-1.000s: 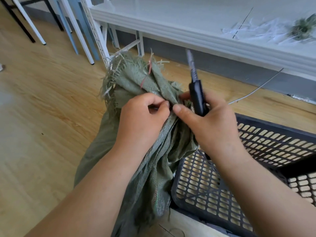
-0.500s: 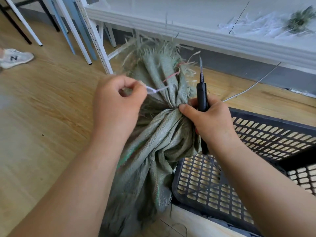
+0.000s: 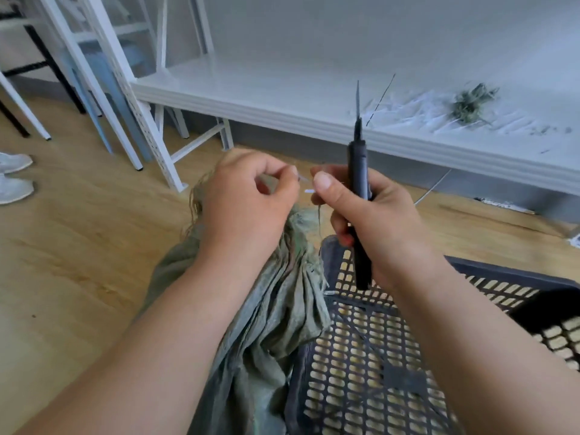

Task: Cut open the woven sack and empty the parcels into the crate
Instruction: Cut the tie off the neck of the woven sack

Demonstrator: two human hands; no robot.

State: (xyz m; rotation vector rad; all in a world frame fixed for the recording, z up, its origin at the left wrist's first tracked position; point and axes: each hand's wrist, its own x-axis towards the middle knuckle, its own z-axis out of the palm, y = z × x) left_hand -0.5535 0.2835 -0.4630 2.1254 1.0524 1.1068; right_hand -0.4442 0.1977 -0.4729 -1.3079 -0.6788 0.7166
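Wooden floor w/ a low white shelf (image 3: 282,98) behind. Green woven sack (image 3: 276,312) slumps on the floor beside the black crate (image 3: 370,356), neck under both hands. Left hand (image 3: 248,208) pinches a thin white tie (image 3: 309,190); right hand (image 3: 373,221) is wrapped round a black knife (image 3: 359,196), blade up. Tie looks cut off, prob. sack mouth not spread yet; no parcels visible in crate, so emptying's all still to do.

The sack (image 3: 276,315) lay at six o'clock below my hands, the crate (image 3: 376,356) touching it at four, the shelf (image 3: 282,98) at twelve
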